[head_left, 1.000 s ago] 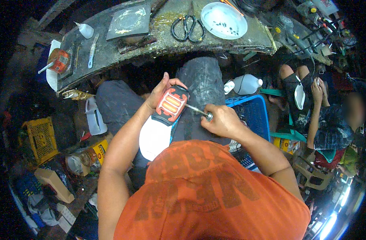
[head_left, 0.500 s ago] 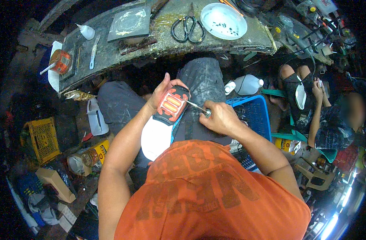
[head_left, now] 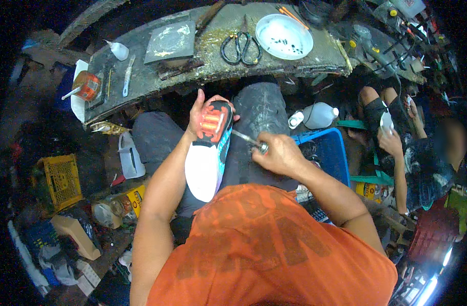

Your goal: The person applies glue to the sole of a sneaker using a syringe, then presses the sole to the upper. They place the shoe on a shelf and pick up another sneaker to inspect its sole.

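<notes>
My left hand (head_left: 197, 115) grips a shoe (head_left: 203, 168) with its red-and-black patterned sole part turned up at the far end, a broad white part toward me and turquoise along its right side. My right hand (head_left: 279, 153) is closed on the handle of a thin metal tool (head_left: 248, 138), whose tip points at the shoe's right edge; whether they touch I cannot tell. Both are over my lap in dark trousers (head_left: 259, 107).
A worn bench (head_left: 320, 56) ahead bears scissors (head_left: 238, 51), a white dish (head_left: 283, 35) and small tools. A blue basket (head_left: 330, 148) and jug (head_left: 320, 115) stand right; a yellow crate (head_left: 60, 181) lies left. A seated co-worker (head_left: 422, 168) handles a white piece at right.
The shoe has turned more upright and tilted, showing more turquoise side. My right hand has shifted slightly left. The co-worker's hand has moved to the white piece on their lap.
</notes>
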`<state>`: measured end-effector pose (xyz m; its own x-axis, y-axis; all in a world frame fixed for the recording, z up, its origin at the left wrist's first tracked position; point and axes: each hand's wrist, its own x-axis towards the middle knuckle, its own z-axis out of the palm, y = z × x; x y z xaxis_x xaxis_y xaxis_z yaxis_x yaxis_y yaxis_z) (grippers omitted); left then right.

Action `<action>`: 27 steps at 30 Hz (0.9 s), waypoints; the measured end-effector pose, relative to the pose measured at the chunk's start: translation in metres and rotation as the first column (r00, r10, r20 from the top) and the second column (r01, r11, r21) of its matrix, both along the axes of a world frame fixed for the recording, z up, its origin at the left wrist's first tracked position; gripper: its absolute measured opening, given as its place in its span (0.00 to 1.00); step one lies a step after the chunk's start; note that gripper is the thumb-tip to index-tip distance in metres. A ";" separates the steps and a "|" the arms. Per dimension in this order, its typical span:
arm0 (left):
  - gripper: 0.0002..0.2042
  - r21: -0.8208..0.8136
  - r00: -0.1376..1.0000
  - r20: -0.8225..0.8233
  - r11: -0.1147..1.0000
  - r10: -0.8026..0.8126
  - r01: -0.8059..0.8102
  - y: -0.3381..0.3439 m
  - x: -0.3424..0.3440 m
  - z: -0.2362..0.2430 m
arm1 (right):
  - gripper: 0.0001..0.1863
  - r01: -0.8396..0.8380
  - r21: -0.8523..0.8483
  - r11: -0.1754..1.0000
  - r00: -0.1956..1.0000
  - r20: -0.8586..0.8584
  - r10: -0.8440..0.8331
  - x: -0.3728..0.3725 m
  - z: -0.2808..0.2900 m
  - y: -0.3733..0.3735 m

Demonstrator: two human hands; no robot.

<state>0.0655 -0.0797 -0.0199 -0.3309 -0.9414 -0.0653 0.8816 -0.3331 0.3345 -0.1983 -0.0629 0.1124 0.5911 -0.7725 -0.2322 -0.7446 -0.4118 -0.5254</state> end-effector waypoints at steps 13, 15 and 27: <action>0.39 0.003 1.000 0.027 1.000 -0.012 0.012 0.005 -0.009 -0.019 | 0.22 0.024 0.064 0.998 1.000 -0.008 -0.023 0.013 -0.001 -0.036; 0.39 -0.011 1.000 0.006 1.000 -0.026 0.026 0.004 -0.010 -0.021 | 0.22 0.019 0.070 0.997 1.000 -0.003 -0.019 0.015 -0.001 -0.037; 0.42 0.016 0.999 0.038 0.999 -0.029 0.029 0.007 -0.015 -0.012 | 0.21 -0.042 0.036 0.998 0.996 -0.081 0.044 0.017 0.000 -0.034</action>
<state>0.0507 -0.0727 -0.0315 -0.3552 -0.9302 -0.0930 0.8579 -0.3638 0.3627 -0.1815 -0.0965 0.1129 0.6015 -0.7374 -0.3075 -0.7677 -0.4270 -0.4779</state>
